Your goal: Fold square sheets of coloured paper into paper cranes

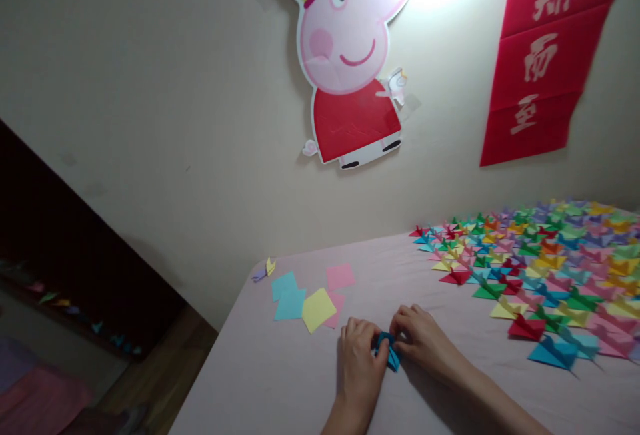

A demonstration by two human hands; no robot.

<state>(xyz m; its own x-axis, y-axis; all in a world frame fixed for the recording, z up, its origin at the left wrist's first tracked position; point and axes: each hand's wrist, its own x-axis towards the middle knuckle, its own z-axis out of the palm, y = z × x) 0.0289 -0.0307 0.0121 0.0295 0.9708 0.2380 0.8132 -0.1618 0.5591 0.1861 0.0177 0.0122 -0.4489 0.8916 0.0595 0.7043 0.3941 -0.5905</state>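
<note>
A small blue piece of folded paper lies on the pale pink cloth between my two hands. My left hand grips its left side, thumb on top and fingers curled. From the right, my right hand pinches the upper right edge with bent fingers. Part of the blue paper is covered by the fingertips. Beyond my left hand are flat paper squares: a yellow one, light blue ones and pink ones, some overlapping.
Many folded paper cranes in mixed colours fill the right side of the cloth-covered surface. Two small folded pieces stand by the far left corner. Behind rises a wall with a cartoon pig cutout and a red banner.
</note>
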